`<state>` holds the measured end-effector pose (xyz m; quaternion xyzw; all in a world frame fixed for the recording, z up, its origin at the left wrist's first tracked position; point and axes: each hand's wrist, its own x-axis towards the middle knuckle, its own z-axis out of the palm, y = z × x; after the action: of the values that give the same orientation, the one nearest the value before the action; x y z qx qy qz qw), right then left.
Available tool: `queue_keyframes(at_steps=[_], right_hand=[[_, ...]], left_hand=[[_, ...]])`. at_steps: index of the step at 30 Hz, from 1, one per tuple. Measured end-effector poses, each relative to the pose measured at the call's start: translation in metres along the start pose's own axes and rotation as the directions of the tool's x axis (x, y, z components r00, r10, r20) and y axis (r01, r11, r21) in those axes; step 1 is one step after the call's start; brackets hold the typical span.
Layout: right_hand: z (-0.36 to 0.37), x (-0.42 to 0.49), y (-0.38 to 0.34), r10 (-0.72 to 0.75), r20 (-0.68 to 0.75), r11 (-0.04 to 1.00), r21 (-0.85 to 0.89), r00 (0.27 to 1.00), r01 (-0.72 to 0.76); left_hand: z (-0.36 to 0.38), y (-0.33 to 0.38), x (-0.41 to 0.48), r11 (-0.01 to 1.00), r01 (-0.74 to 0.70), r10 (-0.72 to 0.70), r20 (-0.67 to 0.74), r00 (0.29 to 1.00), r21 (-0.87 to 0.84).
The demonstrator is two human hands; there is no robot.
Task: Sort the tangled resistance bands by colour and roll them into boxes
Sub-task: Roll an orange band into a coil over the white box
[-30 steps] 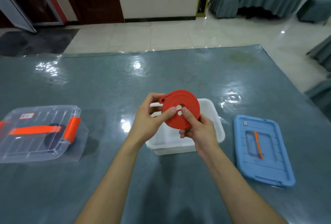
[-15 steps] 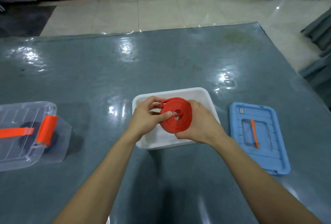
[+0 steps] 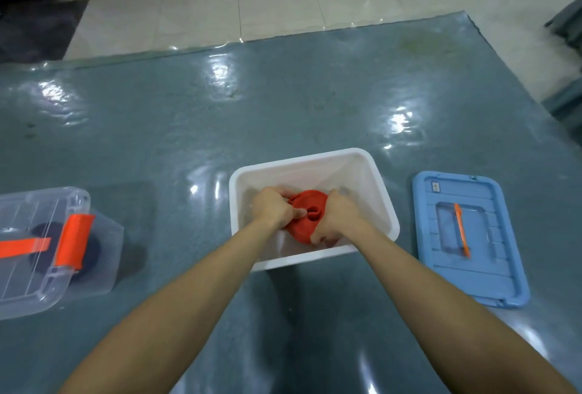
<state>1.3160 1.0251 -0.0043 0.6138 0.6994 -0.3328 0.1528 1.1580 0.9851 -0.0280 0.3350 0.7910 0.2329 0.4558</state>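
Pressing the rolled band (image 3: 307,204) down into the white box (image 3: 315,156), mid-box, near its floor. Pinching the band's left edge with the left hand (image 3: 274,209), thumb on top; wrapping the right hand (image 3: 338,220) round its right side, fingers curled under it (tips hidden, so can't tell how deep). Looking like the set-down step. Risking the band springing open on release, thanks to rubber wound that tight; asking for a floppy mess by letting go of both sides at once. Also risking the white box skidding on the glossy table (image 3: 283,94). Ignoring the lid (image 3: 491,283) right of the white box and the clear box (image 3: 100,267) well left of it.
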Motion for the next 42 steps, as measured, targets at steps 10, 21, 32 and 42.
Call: queue_keyframes(at_steps=[10,21,32,42], right_hand=[[0.003,0.028,-0.005,-0.007,0.111,0.998,0.059,0.994,0.001],[-0.032,-0.055,0.067,0.051,-0.762,0.849,0.374,0.646,0.374],[-0.017,-0.032,0.261,0.322,-0.516,0.940,0.272,0.794,-0.204],[-0.111,-0.105,0.247,-0.114,-0.773,0.929,0.139,0.624,0.342]], left_hand=[[0.007,-0.009,0.014,0.971,-0.033,0.054,-0.086,0.995,0.238],[-0.007,0.007,-0.007,0.628,0.022,0.214,-0.200,0.956,0.778],[0.013,0.041,-0.057,0.746,-0.085,0.373,-0.310,0.875,0.660],[0.051,0.121,-0.112,0.866,-0.459,0.379,-0.340,0.861,-0.198]])
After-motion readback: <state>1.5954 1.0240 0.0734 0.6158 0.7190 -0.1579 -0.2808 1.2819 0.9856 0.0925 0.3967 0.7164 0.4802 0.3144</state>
